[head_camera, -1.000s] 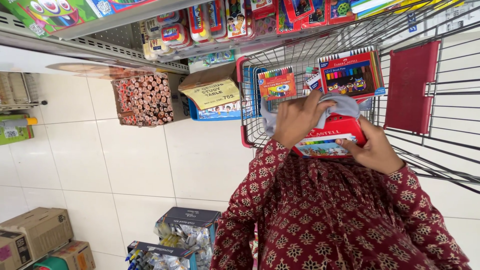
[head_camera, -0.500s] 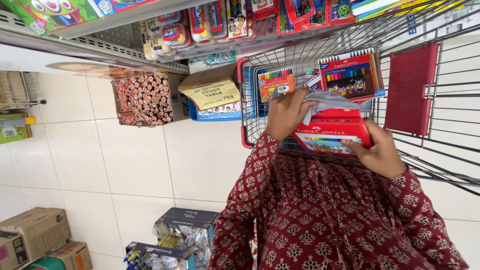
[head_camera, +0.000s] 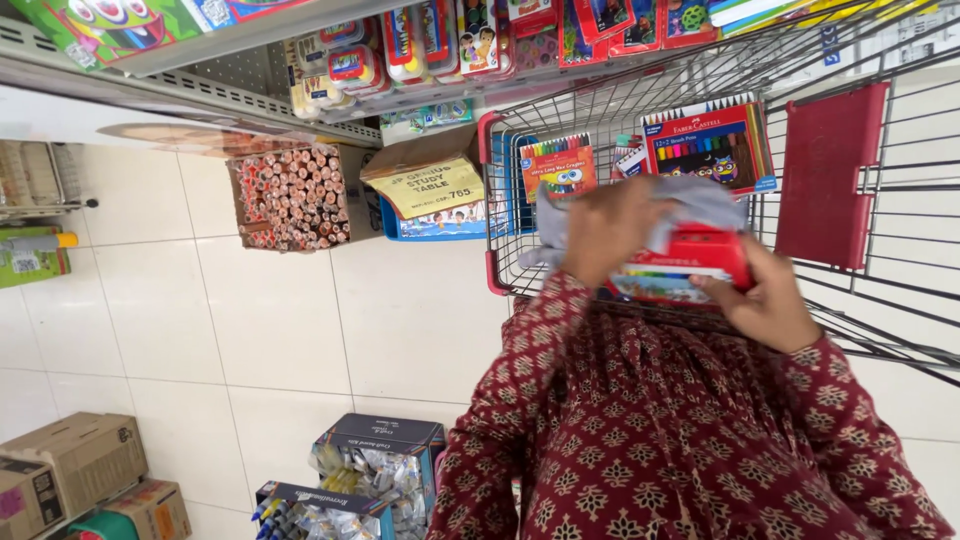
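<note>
My right hand (head_camera: 762, 301) grips a red box of coloured pencils (head_camera: 690, 263) from its lower right side, held over the near end of a wire shopping trolley (head_camera: 900, 290). My left hand (head_camera: 612, 226) presses a grey cloth (head_camera: 700, 203) against the top of that box; the hand is blurred. Both arms wear maroon patterned sleeves (head_camera: 660, 440). Inside the trolley stand a large box of coloured pens (head_camera: 712, 143) and a smaller orange crayon box (head_camera: 557, 163).
The trolley's red flap seat (head_camera: 830, 175) is at the right. A shelf of toys and stationery (head_camera: 430, 40) runs along the top. On the white tiled floor stand a box of pencils (head_camera: 292, 197), a yellow-labelled carton (head_camera: 425, 185), cardboard boxes (head_camera: 75, 470) and open pen boxes (head_camera: 370, 475).
My left hand with the grey cloth has slid leftward across the top of the red box. The box has stayed in my right hand at about the same place.
</note>
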